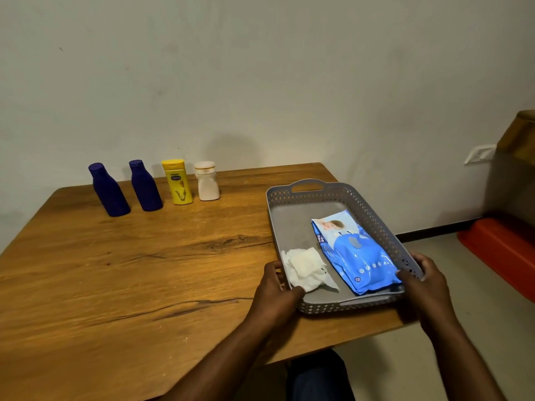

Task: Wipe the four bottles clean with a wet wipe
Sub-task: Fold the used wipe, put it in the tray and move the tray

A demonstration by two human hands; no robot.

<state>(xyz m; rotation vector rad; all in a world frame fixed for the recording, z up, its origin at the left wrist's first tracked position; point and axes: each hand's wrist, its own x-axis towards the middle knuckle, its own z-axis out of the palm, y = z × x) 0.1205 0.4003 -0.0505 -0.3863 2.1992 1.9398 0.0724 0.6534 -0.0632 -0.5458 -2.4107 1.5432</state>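
Wipe pack (355, 251), crumpled wipe (307, 269) in tray (341, 192)

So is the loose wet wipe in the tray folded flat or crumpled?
Crumpled. The wipe lies bunched in uneven folds in the tray's near left corner, beside the blue wipes pack.

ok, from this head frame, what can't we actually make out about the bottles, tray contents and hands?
All in the head view:
- Yellow plastic bottle: label print too small to read.
- Two dark blue plastic bottles and white squat bottle: backs face away; dirt not discernible.
- Blue wet-wipe pack: near corner hidden by right hand.
- Crumpled white wipe: wetness not visible.
- Grey perforated plastic tray: near-left corner covered by left hand.
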